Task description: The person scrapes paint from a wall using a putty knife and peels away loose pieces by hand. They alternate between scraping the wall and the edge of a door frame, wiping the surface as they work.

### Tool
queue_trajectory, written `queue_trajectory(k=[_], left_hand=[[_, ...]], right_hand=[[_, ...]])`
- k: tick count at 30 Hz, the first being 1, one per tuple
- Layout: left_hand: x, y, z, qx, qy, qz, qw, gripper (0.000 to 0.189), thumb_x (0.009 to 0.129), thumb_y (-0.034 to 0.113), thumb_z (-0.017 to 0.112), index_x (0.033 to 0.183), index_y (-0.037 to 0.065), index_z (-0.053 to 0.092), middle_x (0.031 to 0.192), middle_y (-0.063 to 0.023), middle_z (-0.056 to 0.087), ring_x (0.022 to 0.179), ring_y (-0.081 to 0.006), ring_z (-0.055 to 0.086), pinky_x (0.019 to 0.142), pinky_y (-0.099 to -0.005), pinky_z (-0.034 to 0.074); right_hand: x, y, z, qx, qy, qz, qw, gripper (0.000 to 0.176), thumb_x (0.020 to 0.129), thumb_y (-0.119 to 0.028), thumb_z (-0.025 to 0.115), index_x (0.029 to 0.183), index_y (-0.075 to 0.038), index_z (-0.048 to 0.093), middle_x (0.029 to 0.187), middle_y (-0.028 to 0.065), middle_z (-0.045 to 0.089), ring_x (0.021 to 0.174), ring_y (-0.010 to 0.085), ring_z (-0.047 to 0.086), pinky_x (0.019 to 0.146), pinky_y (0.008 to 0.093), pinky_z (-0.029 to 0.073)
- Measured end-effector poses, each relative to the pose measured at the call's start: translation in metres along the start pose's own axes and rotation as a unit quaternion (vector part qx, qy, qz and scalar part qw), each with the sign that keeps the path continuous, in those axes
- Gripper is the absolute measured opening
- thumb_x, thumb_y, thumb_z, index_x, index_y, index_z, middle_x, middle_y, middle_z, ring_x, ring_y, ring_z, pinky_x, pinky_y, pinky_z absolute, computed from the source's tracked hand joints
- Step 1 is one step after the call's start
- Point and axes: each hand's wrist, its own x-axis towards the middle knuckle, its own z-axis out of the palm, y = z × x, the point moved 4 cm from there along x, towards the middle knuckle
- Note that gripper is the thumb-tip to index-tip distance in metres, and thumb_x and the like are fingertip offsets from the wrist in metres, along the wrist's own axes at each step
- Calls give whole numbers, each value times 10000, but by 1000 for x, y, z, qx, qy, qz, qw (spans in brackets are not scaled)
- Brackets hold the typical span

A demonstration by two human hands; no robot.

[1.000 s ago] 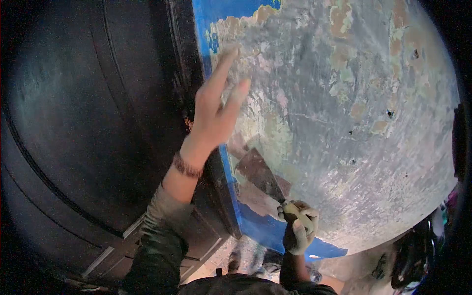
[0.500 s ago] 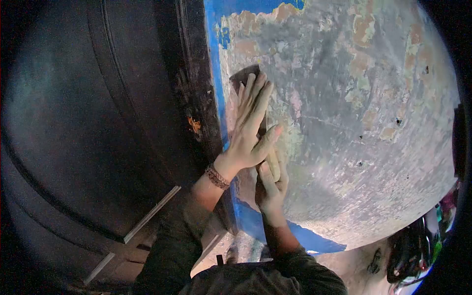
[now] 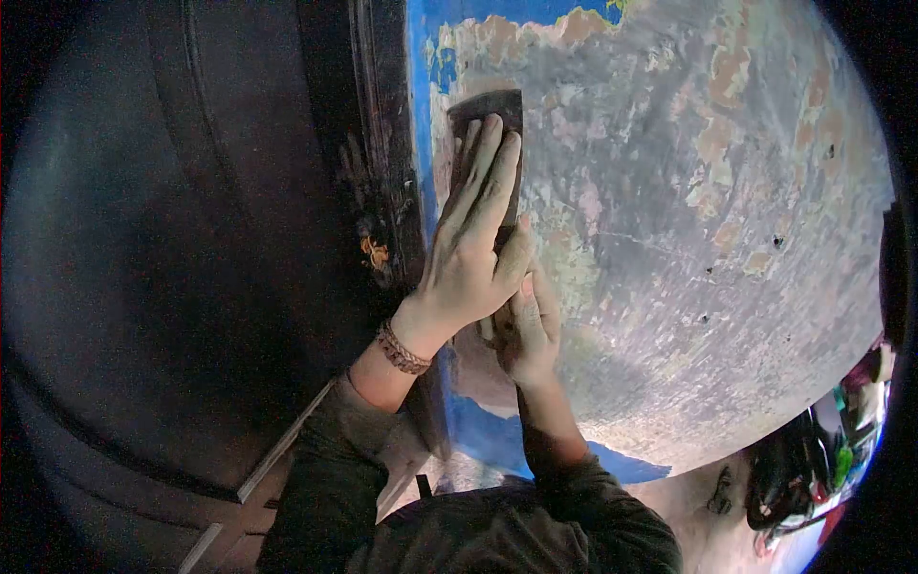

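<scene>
Door panel (image 3: 143, 239), dark, filled the left of the view, with a black frame (image 3: 375, 143) beside it and a strip of blue paint (image 3: 418, 115) along the frame's edge. Left hand (image 3: 469, 258) lay flat with its fingers stretched out on the scraper (image 3: 483, 103), pressing the broad blade against the wall (image 3: 688, 191) just right of the blue strip. Beaded bracelet (image 3: 400, 349) at that wrist. Right hand (image 3: 526, 335) sat just below, closed round the handle, which was mostly hidden under both hands. Blade's top edge stood high on the wall, near the upper blue patch.

Judgement: the stroke would go best with the blade at a low angle, the flat hand spreading even pressure across its width and the lower hand supplying the push, so the corners don't gouge the plaster. Fingertips belonged behind the leading edge.

Wall to the right showed mottled grey, tan and green patches with small holes. Clutter (image 3: 813, 469) at lower right was too blurred to name.
</scene>
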Motion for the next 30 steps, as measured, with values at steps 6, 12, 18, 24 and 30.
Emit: queue_trajectory(k=[6,12,18,24,30], left_hand=[[7,-6,-8,14,-6,37,999,593,845,74,570,1387,-96,399,1479,-292,330,1400,-432,278,1147,-463,232],[7,-8,-15,-27,5,36,999,583,807,51,565,1358,-98,445,1454,-295,371,1390,-405,320,1148,-476,229],[18,-13,-16,-23,-1,47,999,604,739,16,556,1328,-93,487,1421,-281,427,1371,-388,361,1144,-468,248],[11,-15,-22,-79,-2,24,997,610,705,33,585,1300,-82,521,1391,-283,456,1341,-408,397,1152,-473,231],[25,-16,-34,-89,11,31,996,619,679,7,563,1291,-84,534,1378,-267,483,1343,-347,414,1135,-427,276]], right_hand=[[7,5,9,-110,42,-54,992,540,1046,-262,359,1476,45,250,1155,104,584,969,123,559,832,247,440],[9,15,17,-129,49,-155,978,522,1046,-245,331,1441,93,282,1335,156,494,1203,209,477,1014,310,359],[10,18,15,-171,65,-76,980,527,1034,-295,316,1401,85,302,1192,123,534,1005,145,560,820,246,447],[10,12,41,-83,103,-113,985,515,1030,-332,339,1354,69,345,1158,91,532,988,119,538,806,221,420],[19,8,51,-127,48,-134,982,538,1028,-326,341,1389,71,305,1217,107,510,1067,132,514,878,240,406]])
